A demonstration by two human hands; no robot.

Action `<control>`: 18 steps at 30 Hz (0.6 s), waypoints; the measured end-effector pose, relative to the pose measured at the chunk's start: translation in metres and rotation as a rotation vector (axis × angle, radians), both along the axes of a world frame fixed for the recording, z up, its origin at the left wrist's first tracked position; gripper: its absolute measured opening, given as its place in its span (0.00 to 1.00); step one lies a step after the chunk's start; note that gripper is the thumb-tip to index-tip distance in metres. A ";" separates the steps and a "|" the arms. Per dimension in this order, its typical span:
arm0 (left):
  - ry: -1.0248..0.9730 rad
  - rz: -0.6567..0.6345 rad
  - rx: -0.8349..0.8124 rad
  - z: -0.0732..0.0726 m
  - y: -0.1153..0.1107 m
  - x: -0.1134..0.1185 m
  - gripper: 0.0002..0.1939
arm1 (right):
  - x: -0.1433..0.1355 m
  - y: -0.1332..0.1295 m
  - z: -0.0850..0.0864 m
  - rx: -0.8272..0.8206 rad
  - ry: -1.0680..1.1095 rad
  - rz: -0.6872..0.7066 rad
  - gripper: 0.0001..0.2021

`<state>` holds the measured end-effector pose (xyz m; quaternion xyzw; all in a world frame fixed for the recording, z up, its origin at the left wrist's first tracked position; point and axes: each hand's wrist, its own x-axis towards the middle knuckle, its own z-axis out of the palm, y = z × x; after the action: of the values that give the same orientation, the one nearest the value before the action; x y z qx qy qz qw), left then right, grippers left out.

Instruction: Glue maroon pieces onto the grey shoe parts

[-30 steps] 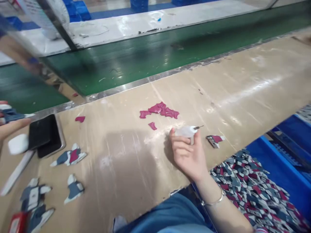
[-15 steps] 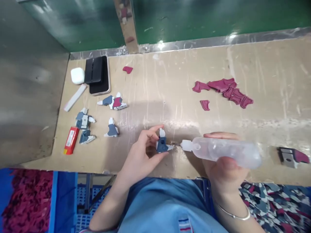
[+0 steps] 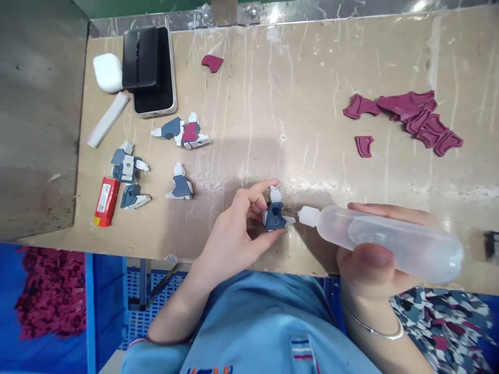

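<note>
Between the thumb and fingers of my left hand (image 3: pixel 241 228) is a small dark blue and white part (image 3: pixel 275 216), its white tip pointing away from me. My right hand (image 3: pixel 374 259) is wrapped round a translucent squeeze bottle (image 3: pixel 390 239) lying nearly level. The bottle's white cap and thin needle point left, and the needle's tip is close beside the blue part; whether they touch I cannot tell. Left of my left hand lies a similar blue and white part (image 3: pixel 181 186).
Maroon pieces (image 3: pixel 409 106) lie at the right, and one maroon piece (image 3: pixel 212 63) at the back. A phone (image 3: pixel 168 78), white case (image 3: pixel 107 72), red box (image 3: pixel 106 201) and more parts (image 3: pixel 127 163) are left. Below the table are a blue bin (image 3: pixel 105 311) and mixed pieces (image 3: pixel 448 322).
The view has shifted down and closer to the table. My left hand still holds the blue part, now turned slightly, and the needle tip sits higher beside it.
</note>
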<state>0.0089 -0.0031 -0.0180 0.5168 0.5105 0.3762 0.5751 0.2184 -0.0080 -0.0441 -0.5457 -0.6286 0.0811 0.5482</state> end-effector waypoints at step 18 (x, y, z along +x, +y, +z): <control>0.002 -0.008 0.041 -0.002 -0.001 0.000 0.21 | 0.001 -0.011 0.017 -0.036 -0.010 0.167 0.19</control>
<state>0.0091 -0.0042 -0.0196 0.5309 0.5014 0.3835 0.5654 0.2192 -0.0193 -0.0275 -0.5017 -0.6731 0.1349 0.5264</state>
